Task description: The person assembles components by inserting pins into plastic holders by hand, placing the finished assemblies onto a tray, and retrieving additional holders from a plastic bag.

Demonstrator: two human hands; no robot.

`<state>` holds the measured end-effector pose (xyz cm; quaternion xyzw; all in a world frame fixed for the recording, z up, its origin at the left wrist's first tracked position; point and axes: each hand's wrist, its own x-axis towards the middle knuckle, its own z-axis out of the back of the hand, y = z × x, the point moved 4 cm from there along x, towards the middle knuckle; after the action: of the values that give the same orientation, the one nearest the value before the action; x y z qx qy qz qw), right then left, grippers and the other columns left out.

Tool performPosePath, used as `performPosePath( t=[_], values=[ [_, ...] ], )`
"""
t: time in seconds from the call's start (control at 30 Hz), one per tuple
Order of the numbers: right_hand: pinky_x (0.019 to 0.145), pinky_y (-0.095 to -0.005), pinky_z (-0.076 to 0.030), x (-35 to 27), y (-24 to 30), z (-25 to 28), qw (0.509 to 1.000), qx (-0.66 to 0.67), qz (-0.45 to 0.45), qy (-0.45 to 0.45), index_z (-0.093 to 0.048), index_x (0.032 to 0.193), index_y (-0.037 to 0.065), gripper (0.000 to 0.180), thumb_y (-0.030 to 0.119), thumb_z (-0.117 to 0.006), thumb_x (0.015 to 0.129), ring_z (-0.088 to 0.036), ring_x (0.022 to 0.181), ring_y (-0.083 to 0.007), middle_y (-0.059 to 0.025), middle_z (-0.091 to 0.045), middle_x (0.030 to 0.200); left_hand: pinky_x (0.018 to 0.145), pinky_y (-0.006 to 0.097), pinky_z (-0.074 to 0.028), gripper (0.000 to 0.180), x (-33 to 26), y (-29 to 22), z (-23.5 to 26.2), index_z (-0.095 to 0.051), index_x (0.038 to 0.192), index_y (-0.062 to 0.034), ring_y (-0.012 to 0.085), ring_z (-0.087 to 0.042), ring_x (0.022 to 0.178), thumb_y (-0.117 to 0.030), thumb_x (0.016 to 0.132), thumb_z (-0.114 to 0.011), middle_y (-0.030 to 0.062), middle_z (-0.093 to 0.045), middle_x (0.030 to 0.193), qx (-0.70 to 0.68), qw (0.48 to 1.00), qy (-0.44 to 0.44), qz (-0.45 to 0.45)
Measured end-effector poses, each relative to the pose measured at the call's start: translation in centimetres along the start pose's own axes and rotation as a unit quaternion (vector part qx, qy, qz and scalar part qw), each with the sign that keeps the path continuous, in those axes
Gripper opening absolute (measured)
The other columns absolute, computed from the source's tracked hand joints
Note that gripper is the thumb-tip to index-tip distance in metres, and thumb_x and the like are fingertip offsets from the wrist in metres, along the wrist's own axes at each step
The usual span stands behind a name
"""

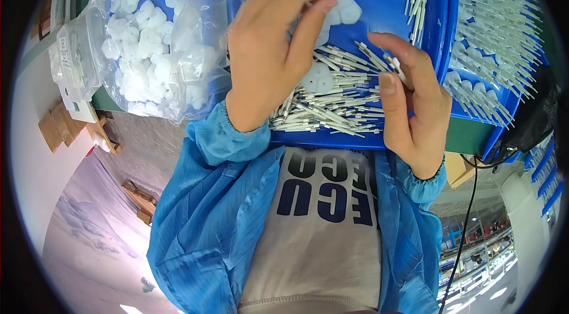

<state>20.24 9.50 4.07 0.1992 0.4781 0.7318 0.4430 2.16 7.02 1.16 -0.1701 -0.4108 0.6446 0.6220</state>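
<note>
My left hand [278,35] reaches over the blue tray [379,0], thumb and index finger closed in a pinch at a flat white lobed plastic disc [347,10]. Its other fingers are mostly hidden behind the hand. More such discs lie around the fingertips. My right hand [418,97] is at the tray's right side, its thumb and curled index finger closed on short white sticks [396,67]; how many is unclear. Below and between my hands a loose pile of white sticks with thin metal ends [332,103] covers the tray's near part, with one white disc [317,78] on it.
A clear plastic bag [195,71] full of white discs [148,35] lies to the left. On the right, blue trays hold dense rows of discs with sticks attached [492,41]. More sticks [416,8] lie along the tray's right wall. A black cable [468,213] hangs at the lower right.
</note>
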Motion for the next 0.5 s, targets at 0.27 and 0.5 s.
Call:
performPosePath(
  t=[0.27, 0.5],
  values=[
    [0.054, -0.0348, -0.049, 0.4, 0.1, -1.5, 0.996, -0.013, 0.036, -0.076, -0.060, 0.110, 0.003, 0.016, 0.008, -0.061, 0.095, -0.065, 0.060, -0.0280, -0.0142, -0.067, 0.079, 0.074, 0.029, -0.055, 0.026, -0.4, 0.1, 0.1, -0.059, 0.118, 0.0052, 0.0172, -0.067, 0.087, -0.014, 0.099, -0.058, 0.0135, -0.068, 0.102, -0.354, 0.931, 0.014, 0.086],
    [0.046, -0.0357, -0.045, 0.7, 0.3, -2.2, 0.978, -0.113, 0.061, -0.163, -0.059, 0.098, 0.005, 0.010, 0.008, -0.066, 0.092, -0.061, 0.051, -0.0267, -0.0112, -0.062, 0.065, 0.085, 0.027, -0.057, 0.024, -0.7, -0.1, -0.1, -0.059, 0.116, 0.0063, 0.0187, -0.069, 0.099, 0.005, 0.092, -0.062, 0.0152, -0.068, 0.111, -0.406, 0.905, 0.011, 0.127]
  ],
)
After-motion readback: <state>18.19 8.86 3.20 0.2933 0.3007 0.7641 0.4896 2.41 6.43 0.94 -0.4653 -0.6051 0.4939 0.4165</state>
